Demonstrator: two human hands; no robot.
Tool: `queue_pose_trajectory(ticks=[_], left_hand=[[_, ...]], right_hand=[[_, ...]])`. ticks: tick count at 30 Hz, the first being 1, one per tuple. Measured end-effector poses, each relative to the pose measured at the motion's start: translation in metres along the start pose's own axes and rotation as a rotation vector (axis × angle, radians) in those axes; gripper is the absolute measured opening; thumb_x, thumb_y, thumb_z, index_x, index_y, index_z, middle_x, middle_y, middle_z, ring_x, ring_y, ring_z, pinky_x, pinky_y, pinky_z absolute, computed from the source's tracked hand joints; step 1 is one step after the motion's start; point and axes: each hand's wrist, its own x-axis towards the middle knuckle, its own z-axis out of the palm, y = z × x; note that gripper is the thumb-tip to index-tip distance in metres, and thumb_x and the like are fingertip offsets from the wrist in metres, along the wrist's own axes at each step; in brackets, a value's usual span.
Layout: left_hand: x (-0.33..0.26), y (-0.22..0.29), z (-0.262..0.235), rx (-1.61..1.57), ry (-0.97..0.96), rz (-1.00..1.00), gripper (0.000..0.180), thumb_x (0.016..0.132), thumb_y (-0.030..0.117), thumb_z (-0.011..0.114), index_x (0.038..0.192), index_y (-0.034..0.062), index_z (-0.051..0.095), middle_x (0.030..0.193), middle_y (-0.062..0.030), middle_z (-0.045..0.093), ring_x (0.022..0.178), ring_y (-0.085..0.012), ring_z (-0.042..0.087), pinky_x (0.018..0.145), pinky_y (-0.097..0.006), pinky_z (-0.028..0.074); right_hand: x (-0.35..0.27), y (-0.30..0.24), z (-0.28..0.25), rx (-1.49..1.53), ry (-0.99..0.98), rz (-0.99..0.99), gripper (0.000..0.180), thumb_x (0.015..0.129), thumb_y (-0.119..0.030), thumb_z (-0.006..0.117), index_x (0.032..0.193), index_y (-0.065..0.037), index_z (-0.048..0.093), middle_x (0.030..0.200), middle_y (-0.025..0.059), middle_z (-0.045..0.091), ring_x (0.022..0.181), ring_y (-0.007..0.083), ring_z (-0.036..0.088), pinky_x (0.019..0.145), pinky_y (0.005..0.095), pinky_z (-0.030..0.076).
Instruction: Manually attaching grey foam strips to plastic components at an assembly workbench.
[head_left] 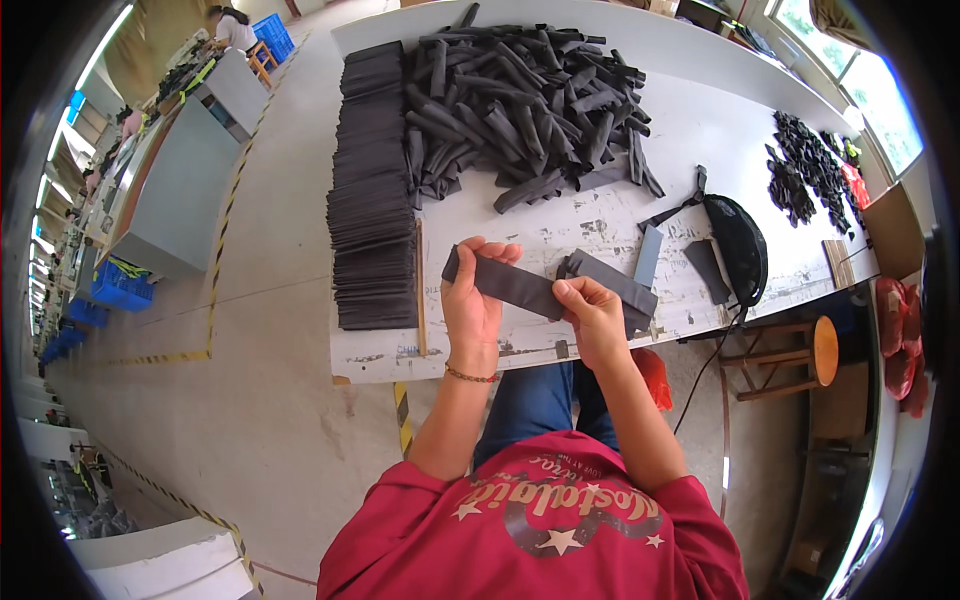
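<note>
A dark grey fabric strip (512, 284) is stretched between my two hands above the table's near edge. My left hand (474, 305) pinches its left end between thumb and fingers, palm turned up. At the other end, my right hand (597, 318) grips the strip with the thumb on top. Several more dark strips (622, 287) lie just beyond my right hand, partly hidden by it. To the left stands a long, neat stack of flat dark strips (372, 190). A loose heap of rolled or folded dark strips (525, 105) covers the table's far middle.
A thin wooden stick (421, 290) lies along the stack on the white table (560, 230). On the right are a blue-grey flat piece (649, 254), a black curved pouch (738, 250) with straps, and small black pieces (810, 170). A wooden stool (822, 352) stands right.
</note>
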Motion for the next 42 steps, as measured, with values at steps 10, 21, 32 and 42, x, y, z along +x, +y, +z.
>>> queue_pose_trajectory(ticks=[10, 21, 32, 42], left_hand=[[0.005, -0.001, -0.009, -0.034, -0.009, -0.060, 0.028, 0.099, 0.027, 0.050, 0.108, 0.0006, 0.054, 0.090, -0.0106, 0.065, 0.090, -0.0265, 0.064, 0.097, -0.047, 0.046], [-0.023, -0.012, -0.011, 0.043, 0.135, -0.273, 0.025, 0.092, 0.027, 0.064, 0.106, 0.0064, 0.058, 0.101, -0.0065, 0.064, 0.094, -0.0186, 0.063, 0.077, -0.034, 0.055], [-0.020, -0.010, -0.005, 0.398, 0.160, -0.108, 0.015, 0.085, 0.006, 0.070, 0.095, -0.0032, 0.064, 0.086, -0.0109, 0.068, 0.070, -0.0177, 0.066, 0.062, -0.029, 0.057], [-0.023, -0.011, -0.010, 0.378, 0.176, -0.138, 0.015, 0.087, 0.009, 0.067, 0.095, -0.0038, 0.064, 0.085, -0.0118, 0.069, 0.068, -0.0194, 0.067, 0.061, -0.029, 0.057]], right_hand=[[-0.014, -0.017, 0.011, -0.125, -0.109, 0.019, 0.018, 0.085, -0.002, 0.069, 0.097, 0.004, 0.057, 0.082, 0.0104, 0.067, 0.071, 0.0155, 0.067, 0.065, 0.0266, 0.054], [-0.004, -0.016, -0.009, -1.006, 0.107, -1.136, 0.039, 0.060, 0.015, 0.058, 0.096, -0.001, 0.064, 0.102, 0.0136, 0.065, 0.085, 0.0283, 0.064, 0.071, 0.0346, 0.053], [-0.012, 0.000, -0.012, -0.069, -0.038, 0.010, 0.027, 0.095, -0.013, 0.056, 0.114, 0.007, 0.055, 0.097, 0.0147, 0.066, 0.086, 0.0213, 0.069, 0.078, 0.0318, 0.056], [-0.024, 0.005, -0.007, -0.028, -0.050, -0.052, 0.020, 0.093, -0.003, 0.058, 0.109, 0.009, 0.055, 0.097, 0.0149, 0.067, 0.089, 0.0206, 0.068, 0.079, 0.0296, 0.056]])
